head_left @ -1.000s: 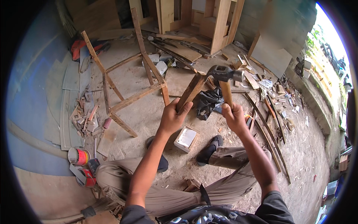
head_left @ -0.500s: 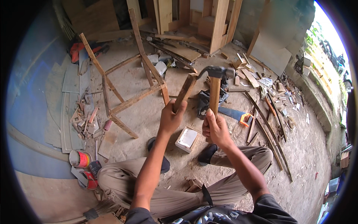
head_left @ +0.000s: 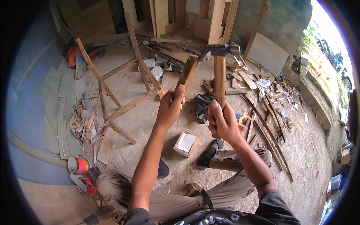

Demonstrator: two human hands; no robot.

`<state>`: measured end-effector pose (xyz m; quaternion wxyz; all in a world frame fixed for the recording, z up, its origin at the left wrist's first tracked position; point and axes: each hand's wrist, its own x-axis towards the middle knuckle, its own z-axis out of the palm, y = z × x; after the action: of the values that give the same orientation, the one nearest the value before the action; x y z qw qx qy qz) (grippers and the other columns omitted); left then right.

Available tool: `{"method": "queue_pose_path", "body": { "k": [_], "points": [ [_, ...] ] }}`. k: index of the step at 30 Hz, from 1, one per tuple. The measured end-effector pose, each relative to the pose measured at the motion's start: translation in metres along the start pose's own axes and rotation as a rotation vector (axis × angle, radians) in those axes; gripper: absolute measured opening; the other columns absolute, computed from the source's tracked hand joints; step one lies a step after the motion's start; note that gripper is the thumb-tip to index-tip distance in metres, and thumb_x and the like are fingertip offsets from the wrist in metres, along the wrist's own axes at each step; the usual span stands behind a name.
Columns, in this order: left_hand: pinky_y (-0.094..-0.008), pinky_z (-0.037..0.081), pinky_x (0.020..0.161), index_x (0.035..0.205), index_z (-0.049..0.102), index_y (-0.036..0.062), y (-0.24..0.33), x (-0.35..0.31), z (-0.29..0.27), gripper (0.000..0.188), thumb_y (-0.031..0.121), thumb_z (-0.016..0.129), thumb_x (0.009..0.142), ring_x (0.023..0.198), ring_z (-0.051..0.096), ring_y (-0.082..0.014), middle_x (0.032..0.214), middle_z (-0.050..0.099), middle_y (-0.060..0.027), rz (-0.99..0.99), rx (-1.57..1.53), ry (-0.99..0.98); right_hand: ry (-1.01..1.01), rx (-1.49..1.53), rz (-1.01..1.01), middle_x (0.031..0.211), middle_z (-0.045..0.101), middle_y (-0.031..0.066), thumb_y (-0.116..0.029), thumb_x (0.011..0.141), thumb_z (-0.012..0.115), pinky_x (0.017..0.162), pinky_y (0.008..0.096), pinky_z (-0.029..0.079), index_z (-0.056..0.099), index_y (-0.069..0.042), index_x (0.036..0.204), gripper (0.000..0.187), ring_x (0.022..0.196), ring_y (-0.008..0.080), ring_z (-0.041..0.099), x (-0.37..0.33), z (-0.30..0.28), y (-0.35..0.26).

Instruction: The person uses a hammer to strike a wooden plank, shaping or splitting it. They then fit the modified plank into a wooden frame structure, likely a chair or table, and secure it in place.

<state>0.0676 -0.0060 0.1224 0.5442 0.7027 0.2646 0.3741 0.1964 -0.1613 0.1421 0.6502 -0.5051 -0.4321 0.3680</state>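
My left hand (head_left: pixel 170 108) is closed round a short piece of wood (head_left: pixel 188 72), held tilted with its upper end pointing up and slightly right. My right hand (head_left: pixel 224 122) grips the wooden handle of a claw hammer (head_left: pixel 220 84), which stands nearly upright. The dark hammer head (head_left: pixel 224 50) has its claw toward the left, at the upper end of the wood piece. Whether the claw touches the wood or a nail in it, I cannot tell. Both hands are raised above the floor in front of my bent legs.
A bare wooden chair frame (head_left: pixel 123 108) lies at the left. Below my hands is a small box with a white top (head_left: pixel 186 143). A saw with an orange handle (head_left: pixel 244 122), a black plastic bag (head_left: pixel 203 108) and long wood strips (head_left: pixel 265 129) lie right. Cans (head_left: pixel 78 165) stand at lower left.
Both hands have risen a little, with the wood piece and the hammer moving up in the view. The claw stays by the wood's upper end.
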Motion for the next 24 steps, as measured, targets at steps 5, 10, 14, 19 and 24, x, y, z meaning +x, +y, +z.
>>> {"method": "queue_pose_path", "body": {
  "k": [5, 10, 14, 19, 24],
  "points": [
    [-0.0226, 0.038, 0.058, 0.074, 0.053, 0.0069, 0.026, 0.009, 0.002, 0.064, 0.068, 0.044, 0.093, 0.06, 0.046, -0.0073, 0.067, 0.05, 0.001, -0.025, -0.031, 0.025, 0.004, 0.003, -0.064, 0.064, 0.039, -0.0048, -0.032, 0.104, 0.045, 0.039, 0.0211, 0.03, 0.044, -0.007, 0.099, 0.026, 0.047, 0.0018, 0.032, 0.011, -0.001, -0.02],
    [-0.0237, 0.043, 0.062, 0.088, 0.06, 0.0029, 0.04, 0.008, -0.001, 0.058, 0.06, 0.05, 0.095, 0.066, 0.052, -0.0088, 0.074, 0.055, -0.0004, -0.027, -0.228, -0.137, -0.025, 0.06, -0.022, 0.064, 0.038, -0.005, -0.033, 0.104, 0.047, 0.038, 0.0194, 0.028, 0.046, -0.006, 0.103, 0.027, 0.047, 0.0012, 0.031, 0.006, -0.013, -0.042],
    [-0.0237, 0.046, 0.067, 0.104, 0.06, 0.0002, 0.034, -0.001, 0.0, 0.051, 0.05, 0.051, 0.098, 0.072, 0.054, -0.0097, 0.085, 0.057, -0.0018, 0.021, -0.368, -0.291, -0.078, 0.001, 0.012, 0.065, 0.038, -0.0055, -0.034, 0.103, 0.049, 0.038, 0.0184, 0.026, 0.047, -0.005, 0.103, 0.029, 0.046, 0.0008, 0.03, -0.004, -0.024, -0.059],
    [-0.0222, 0.044, 0.06, 0.105, 0.057, 0.0017, 0.004, -0.016, 0.017, 0.044, 0.045, 0.051, 0.1, 0.064, 0.053, -0.0084, 0.085, 0.056, -0.0023, 0.103, -0.513, -0.216, -0.127, 0.025, 0.022, 0.066, 0.041, -0.0075, -0.032, 0.102, 0.051, 0.04, 0.0183, 0.031, 0.049, -0.006, 0.106, 0.026, 0.048, 0.0011, 0.036, -0.006, -0.024, -0.045],
    [-0.0208, 0.041, 0.056, 0.103, 0.055, 0.0013, -0.018, -0.05, 0.044, 0.044, 0.044, 0.048, 0.101, 0.06, 0.05, -0.0071, 0.083, 0.054, -0.0025, -0.033, -0.56, -0.052, 0.022, -0.019, 0.034, 0.066, 0.046, -0.0056, -0.032, 0.102, 0.05, 0.044, 0.0216, 0.036, 0.051, -0.005, 0.103, 0.027, 0.052, 0.0029, 0.042, -0.02, -0.009, -0.003]
  ]
}}
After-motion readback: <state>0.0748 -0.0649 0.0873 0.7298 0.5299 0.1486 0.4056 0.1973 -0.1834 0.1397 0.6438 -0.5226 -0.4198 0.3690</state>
